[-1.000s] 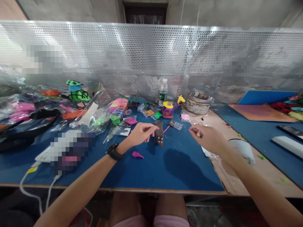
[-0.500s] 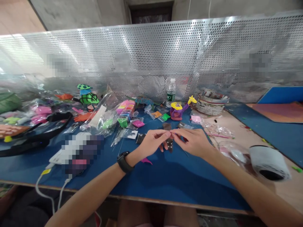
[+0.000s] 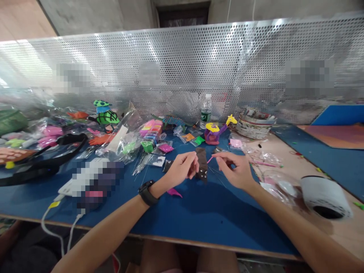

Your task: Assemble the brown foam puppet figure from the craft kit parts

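My right hand (image 3: 235,168) pinches a thin pink strip (image 3: 209,160), seemingly modelling clay, which hangs down and left from its fingertips. Opposite it, my left hand (image 3: 183,165) is closed, thumb against curled fingers; whatever may be between them is hidden. A dark brown flat strip (image 3: 202,157) lies between the hands, with small pale dots near its lower end. Below my left hand rests a magenta pointed clay piece (image 3: 174,192). Both hands hover over the blue tabletop (image 3: 213,216).
Behind the hands stand a purple and yellow giraffe figure (image 3: 214,134), a water bottle (image 3: 206,112) and a paper-covered basket (image 3: 254,127). Thin metal wires (image 3: 139,167) and bagged clay (image 3: 165,147) lie to the left. A white power bank (image 3: 82,178) and a white cup-like container (image 3: 325,193) flank the workspace.
My hands have moved apart from where their fingertips met. The pink strip now shows at my right fingertips, and more of the brown strip is visible.
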Available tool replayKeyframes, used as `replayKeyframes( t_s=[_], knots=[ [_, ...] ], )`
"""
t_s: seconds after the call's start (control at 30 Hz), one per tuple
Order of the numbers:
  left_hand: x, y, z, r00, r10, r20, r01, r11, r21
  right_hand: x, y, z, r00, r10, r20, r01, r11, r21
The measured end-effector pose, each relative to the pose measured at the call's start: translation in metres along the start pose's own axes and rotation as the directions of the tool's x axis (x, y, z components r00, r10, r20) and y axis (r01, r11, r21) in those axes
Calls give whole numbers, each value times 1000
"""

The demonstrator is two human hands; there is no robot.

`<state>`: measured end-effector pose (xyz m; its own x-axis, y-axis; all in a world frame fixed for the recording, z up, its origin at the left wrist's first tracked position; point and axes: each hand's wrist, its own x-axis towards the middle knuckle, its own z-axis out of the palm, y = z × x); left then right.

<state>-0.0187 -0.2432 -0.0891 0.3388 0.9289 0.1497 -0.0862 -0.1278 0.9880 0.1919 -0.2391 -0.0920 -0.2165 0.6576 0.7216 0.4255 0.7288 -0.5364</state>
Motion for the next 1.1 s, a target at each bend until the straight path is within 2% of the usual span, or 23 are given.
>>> replayKeyframes(
  t_s=[0.13,0.27,0.37,0.5,0.63,0.83,1.1],
  knots=[
    [1,1,-2,1000,21,5,-21,999,45,-8,-4,8,988,-154,-6,153,984,-95],
    [2,5,-5,1000,19,-23,-19,1000,-11,-10,-7,10,968,-248,-37,241,962,-128],
    [2,7,-6,999,-16,-29,14,997,-72,-10,-9,11,964,-260,-51,252,959,-128],
    [0,6,-5,999,-32,19,33,996,-88,-10,-11,13,966,-258,-32,254,963,-91],
    [-4,6,-3,997,-29,72,31,999,-34,-11,-16,14,960,-278,-7,277,959,-61],
    [-10,12,0,987,-2,159,-16,994,112,-11,-20,16,961,-275,-35,275,961,-12],
    [-11,10,-2,982,-1,190,-28,988,153,-11,-19,14,956,-294,-18,293,956,-18]
  ],
)
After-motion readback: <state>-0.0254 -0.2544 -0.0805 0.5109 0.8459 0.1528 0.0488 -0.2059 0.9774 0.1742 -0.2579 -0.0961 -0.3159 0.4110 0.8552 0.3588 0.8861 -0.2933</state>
